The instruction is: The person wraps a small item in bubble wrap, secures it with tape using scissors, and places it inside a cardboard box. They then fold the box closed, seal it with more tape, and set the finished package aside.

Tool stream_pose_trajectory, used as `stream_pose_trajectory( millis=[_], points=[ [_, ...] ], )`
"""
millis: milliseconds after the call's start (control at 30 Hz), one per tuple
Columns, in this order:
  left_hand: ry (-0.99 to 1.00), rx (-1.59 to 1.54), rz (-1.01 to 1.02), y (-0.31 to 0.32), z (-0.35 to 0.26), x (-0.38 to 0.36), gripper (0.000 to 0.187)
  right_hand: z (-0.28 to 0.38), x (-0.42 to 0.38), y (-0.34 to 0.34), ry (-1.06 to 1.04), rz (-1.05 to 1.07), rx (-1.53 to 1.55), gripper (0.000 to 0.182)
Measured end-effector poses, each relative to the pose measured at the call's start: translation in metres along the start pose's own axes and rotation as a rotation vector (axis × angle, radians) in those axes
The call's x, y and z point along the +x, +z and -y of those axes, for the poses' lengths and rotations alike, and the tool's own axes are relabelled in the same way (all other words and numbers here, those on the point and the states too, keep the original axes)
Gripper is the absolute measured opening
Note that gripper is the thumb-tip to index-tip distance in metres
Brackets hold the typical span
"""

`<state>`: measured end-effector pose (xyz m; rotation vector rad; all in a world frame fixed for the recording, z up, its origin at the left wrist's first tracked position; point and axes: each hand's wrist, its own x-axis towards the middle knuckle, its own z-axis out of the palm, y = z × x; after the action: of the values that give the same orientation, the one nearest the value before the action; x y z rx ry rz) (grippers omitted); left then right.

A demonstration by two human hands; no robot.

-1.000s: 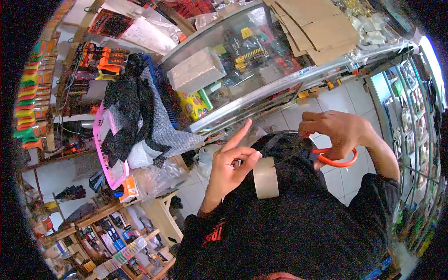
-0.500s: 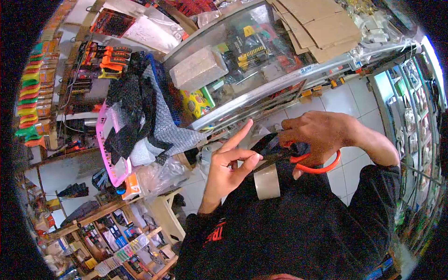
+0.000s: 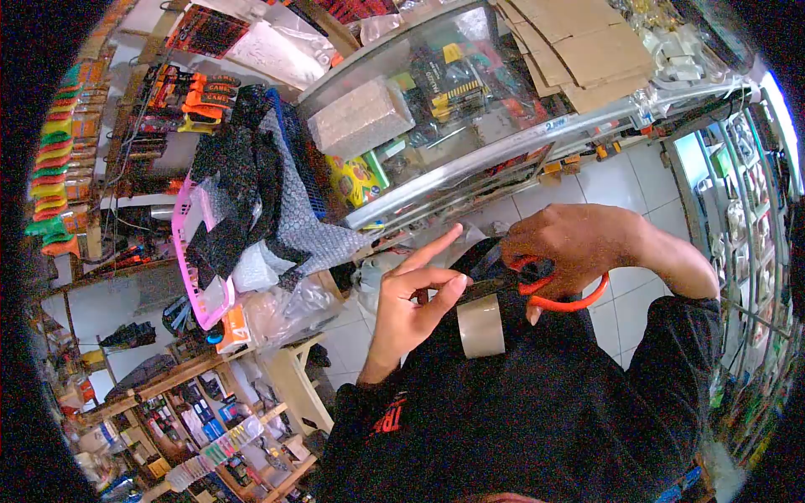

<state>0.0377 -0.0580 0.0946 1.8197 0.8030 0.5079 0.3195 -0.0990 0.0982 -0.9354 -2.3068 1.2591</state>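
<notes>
In my right hand is a pair of scissors with orange handles, my fingers wrapped round the loops. Their dark blades point left, towards my left hand. There the thumb and index finger are pinched together at the blade tips, while another finger stretches upward; what lies in the pinch is too small to make out. Just below the blades, against the black shirt, is a roll of tan packing tape. What supports the roll is hidden.
Ahead stands a glass display case with a bubble-wrapped block and cardboard sheets on top. A pink basket holding black plastic and bubble wrap is at left. Goods racks line the right.
Both hands stay nearly in place. The scissors and the fingers around them have shifted slightly, and the view has tilted a little.
</notes>
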Motion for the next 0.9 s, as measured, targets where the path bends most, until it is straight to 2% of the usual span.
stream_pose_trajectory(
  millis=[133, 233, 400, 567, 667, 733, 800, 833, 900],
  points=[
    [0.042, -0.018, -0.057, 0.008, 0.004, 0.0, 0.014, 0.006, -0.003, -0.001, 0.11, 0.038, -0.006, 0.056],
    [-0.072, -0.101, -0.09, 0.011, -0.001, -0.003, 0.014, 0.008, -0.004, -0.003, 0.186, 0.038, 0.007, 0.056],
    [-0.112, -0.276, -0.112, 0.016, 0.006, -0.004, 0.018, 0.004, -0.009, -0.009, 0.165, -0.02, -0.112, 0.059],
    [-0.166, -0.263, -0.072, 0.018, 0.011, -0.005, 0.025, 0.003, -0.013, -0.015, 0.18, -0.02, -0.143, 0.066],
    [-0.199, -0.383, -0.056, 0.018, 0.019, -0.005, 0.042, -0.001, -0.011, -0.012, 0.19, 0.008, -0.175, 0.067],
    [-0.191, -0.49, -0.04, 0.017, 0.024, -0.006, 0.059, 0.002, -0.011, -0.016, 0.232, 0.021, -0.208, 0.067],
    [-0.142, -0.584, -0.012, 0.021, 0.026, -0.006, 0.081, 0.004, -0.014, -0.032, 0.326, 0.011, -0.149, 0.059],
    [-0.104, -0.46, 0.006, 0.023, 0.032, -0.008, 0.089, 0.003, -0.016, -0.039, 0.374, 0.005, -0.118, 0.055],
    [-0.023, -0.212, 0.047, 0.029, 0.051, -0.012, 0.105, -0.018, -0.025, -0.036, 0.376, -0.173, -0.233, 0.045]
  ],
)
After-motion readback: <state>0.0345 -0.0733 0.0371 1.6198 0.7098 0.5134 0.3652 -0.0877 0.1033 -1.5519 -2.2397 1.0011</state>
